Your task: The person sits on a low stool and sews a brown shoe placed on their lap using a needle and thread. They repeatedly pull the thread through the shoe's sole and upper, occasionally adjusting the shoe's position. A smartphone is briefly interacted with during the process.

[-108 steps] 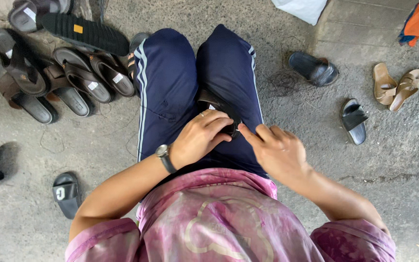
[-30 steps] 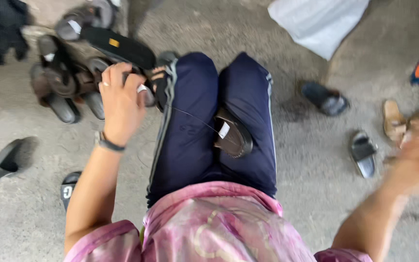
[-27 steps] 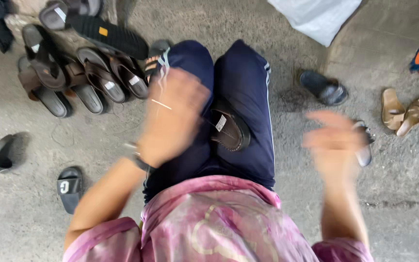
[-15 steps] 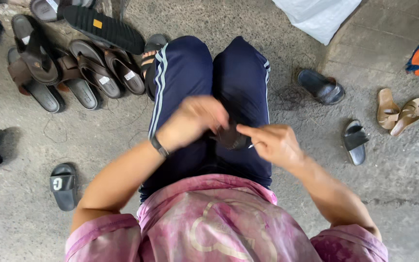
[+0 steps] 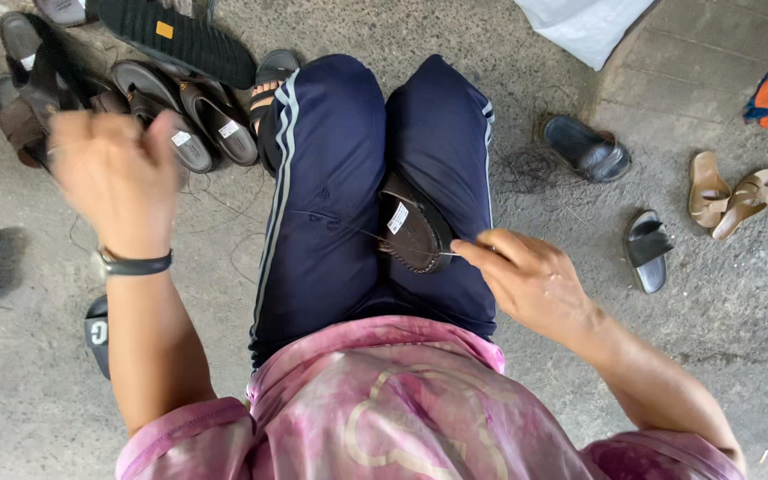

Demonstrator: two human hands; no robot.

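— Head view: where is the dark shoe (image 5: 415, 229) seen?

— It is wedged between the knees, on the navy trousers (image 5: 322, 196), sole up.

— And the hands?

— They are held well apart. The right hand (image 5: 526, 280) is pinched on a thin thread (image 5: 368, 235) just beside the shoe; the left hand (image 5: 117, 173) is raised, blurred, fist closed, over sandals (image 5: 193, 116) on the concrete floor (image 5: 740, 302).
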